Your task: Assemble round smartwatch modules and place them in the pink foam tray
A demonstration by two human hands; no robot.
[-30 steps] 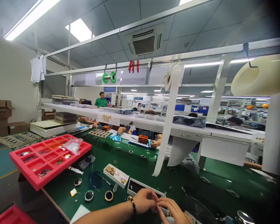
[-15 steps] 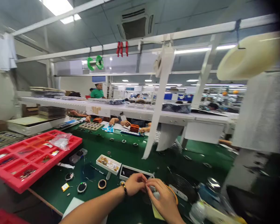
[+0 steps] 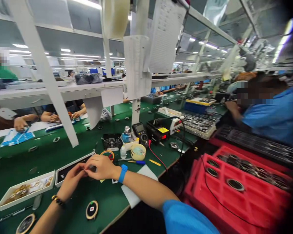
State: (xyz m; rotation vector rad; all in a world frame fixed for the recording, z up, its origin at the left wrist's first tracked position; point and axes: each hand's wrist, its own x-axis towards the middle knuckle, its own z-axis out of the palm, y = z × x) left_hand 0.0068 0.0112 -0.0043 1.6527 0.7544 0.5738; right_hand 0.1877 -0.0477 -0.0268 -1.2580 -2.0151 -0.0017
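My left hand (image 3: 72, 178), with a dark beaded bracelet on its wrist, and my right hand (image 3: 101, 167), with a blue wristband, meet at the fingertips. Both have pinched fingers; anything between them is too small or hidden to make out. Just behind them lies a white tray with a dark lining (image 3: 61, 174), partly covered by the hands. Left of it is a white box (image 3: 53, 178) of small gold-coloured parts. A round, gold-rimmed watch piece (image 3: 91, 209) rests on the green bench below my hands, and another watch piece (image 3: 26, 224) sits at the lower left.
Beyond my right hand stand a small fan (image 3: 111, 142), a multimeter (image 3: 141, 134), a black bench device (image 3: 158, 130) and a round tape roll (image 3: 138, 152). Red compartment trays (image 3: 249, 195) hold watch parts at right. A co-worker in blue (image 3: 273, 113) sits there; others work across the bench.
The view has swung to the right, bringing in the red trays and the blue-clad co-worker. The large red tray at left is out of view. My hands stay together at the fingertips.
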